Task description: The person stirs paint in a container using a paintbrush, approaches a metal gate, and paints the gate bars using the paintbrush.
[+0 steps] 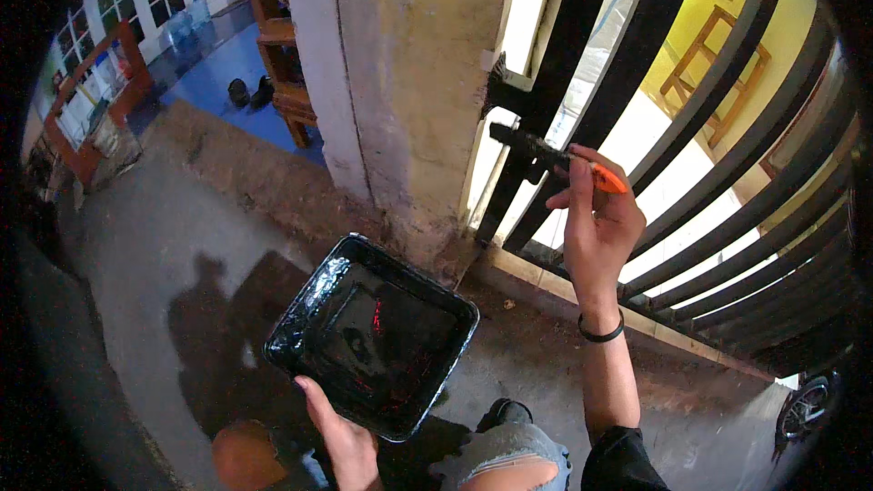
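Note:
My left hand grips the near corner of a square black tray, its thumb over the rim and its fingers hidden beneath. Dark, shiny paint coats the inside of the tray. In my right hand is a paintbrush with an orange handle end and dark, paint-covered bristles. The brush lies across the dark vertical bars of a metal gate, close to its latch or hinge fitting beside the wall post. Whether the bristles touch the metal cannot be told.
A plastered wall post rises left of the gate. A wooden shelf, black shoes and water bottles are at the upper left. A raised ledge edges the concrete floor. A motorcycle wheel shows at lower right.

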`<state>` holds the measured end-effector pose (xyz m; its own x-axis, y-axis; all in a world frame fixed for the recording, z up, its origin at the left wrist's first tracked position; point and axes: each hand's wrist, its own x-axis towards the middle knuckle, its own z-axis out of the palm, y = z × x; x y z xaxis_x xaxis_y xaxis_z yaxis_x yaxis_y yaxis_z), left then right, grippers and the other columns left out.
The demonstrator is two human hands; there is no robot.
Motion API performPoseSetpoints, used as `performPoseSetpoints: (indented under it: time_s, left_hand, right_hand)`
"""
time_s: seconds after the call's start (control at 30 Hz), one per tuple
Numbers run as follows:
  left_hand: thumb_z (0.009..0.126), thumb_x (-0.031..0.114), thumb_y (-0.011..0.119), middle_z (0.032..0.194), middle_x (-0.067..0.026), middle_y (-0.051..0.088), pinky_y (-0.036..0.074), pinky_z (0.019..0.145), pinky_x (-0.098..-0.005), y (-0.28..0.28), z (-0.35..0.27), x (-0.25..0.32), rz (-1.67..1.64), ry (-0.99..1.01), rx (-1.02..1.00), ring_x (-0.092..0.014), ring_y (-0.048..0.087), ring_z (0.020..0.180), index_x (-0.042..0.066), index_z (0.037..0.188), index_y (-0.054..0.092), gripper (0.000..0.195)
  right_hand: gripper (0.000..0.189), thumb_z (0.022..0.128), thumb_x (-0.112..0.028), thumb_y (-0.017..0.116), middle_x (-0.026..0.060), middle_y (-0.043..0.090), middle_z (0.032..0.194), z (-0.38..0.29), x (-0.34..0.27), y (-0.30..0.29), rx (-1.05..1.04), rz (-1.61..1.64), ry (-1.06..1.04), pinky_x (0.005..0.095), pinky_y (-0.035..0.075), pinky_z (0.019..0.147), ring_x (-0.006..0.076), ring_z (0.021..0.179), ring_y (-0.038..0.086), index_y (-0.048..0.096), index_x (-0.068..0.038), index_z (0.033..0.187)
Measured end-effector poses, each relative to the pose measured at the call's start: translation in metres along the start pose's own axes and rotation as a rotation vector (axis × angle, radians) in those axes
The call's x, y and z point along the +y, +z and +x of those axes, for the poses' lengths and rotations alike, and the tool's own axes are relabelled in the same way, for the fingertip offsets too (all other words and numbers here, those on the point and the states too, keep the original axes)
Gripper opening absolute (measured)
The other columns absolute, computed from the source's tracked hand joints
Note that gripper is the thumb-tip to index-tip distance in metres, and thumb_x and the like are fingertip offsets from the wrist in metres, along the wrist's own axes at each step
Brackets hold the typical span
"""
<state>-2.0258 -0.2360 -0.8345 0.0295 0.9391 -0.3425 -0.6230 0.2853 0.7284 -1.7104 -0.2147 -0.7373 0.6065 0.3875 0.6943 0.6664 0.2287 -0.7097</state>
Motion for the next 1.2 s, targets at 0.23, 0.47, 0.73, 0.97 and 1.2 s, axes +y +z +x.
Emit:
performPoseSetpoints:
  time_s: [0.23, 0.47, 0.73, 0.97, 1.2]
  left_hand:
    - [0.104, 0.066, 0.054, 0.165, -0.0117, 0.042, 0.04, 0.122, -0.053, -0.01, 0.004, 0.01, -0.021, -0.023, 0.026, -0.032, 0.045, 0.148, 0.009, 0.164, 0.034, 0.086]
    - [0.104, 0.067, 0.054, 0.165, -0.0095, 0.042, 0.039, 0.122, -0.0527, 0.002, 0.002, 0.014, 0.014, 0.011, 0.021, -0.031, 0.045, 0.148, 0.008, 0.163, 0.037, 0.085]
    - [0.107, 0.063, 0.051, 0.161, -0.009, 0.047, 0.04, 0.121, -0.0512, 0.003, 0.008, 0.016, 0.013, 0.006, -0.003, -0.031, 0.049, 0.145, 0.011, 0.163, 0.038, 0.078]
    - [0.105, 0.064, 0.053, 0.162, -0.0101, 0.046, 0.04, 0.12, -0.051, -0.006, 0.011, 0.013, 0.006, -0.012, 0.007, -0.031, 0.048, 0.145, 0.009, 0.163, 0.037, 0.081]
    - [0.104, 0.064, 0.056, 0.161, -0.0118, 0.045, 0.038, 0.121, -0.0492, -0.005, 0.011, 0.005, 0.0, -0.021, 0.016, -0.03, 0.047, 0.145, 0.006, 0.161, 0.038, 0.083]
  right_hand:
    - [0.023, 0.108, -0.014, 0.065, 0.0063, 0.075, 0.085, 0.029, -0.02, 0.016, -0.003, 0.014, -0.096, 0.0217, 0.054, 0.063, 0.0098, 0.072, 0.072, 0.07, 0.002, 0.124]
    - [0.027, 0.109, -0.013, 0.063, 0.0101, 0.078, 0.093, 0.023, -0.016, 0.018, 0.152, 0.057, -0.2, 0.0238, 0.056, 0.075, 0.013, 0.078, 0.075, 0.067, 0.004, 0.13]
    - [0.022, 0.101, -0.007, 0.072, 0.0109, 0.079, 0.095, -0.02, 0.019, 0.017, 0.046, -0.079, -0.179, 0.0258, 0.058, 0.066, 0.0132, 0.076, 0.077, 0.074, 0.0, 0.122]
    - [0.019, 0.102, -0.008, 0.071, 0.0081, 0.078, 0.086, 0.032, -0.007, 0.022, 0.072, -0.098, -0.298, 0.0242, 0.056, 0.064, 0.0118, 0.074, 0.077, 0.074, -0.001, 0.12]
    - [0.031, 0.11, -0.014, 0.061, 0.0129, 0.077, 0.102, 0.043, -0.03, -0.006, 0.122, -0.194, -0.325, 0.0219, 0.056, 0.065, 0.0114, 0.074, 0.073, 0.066, 0.005, 0.134]
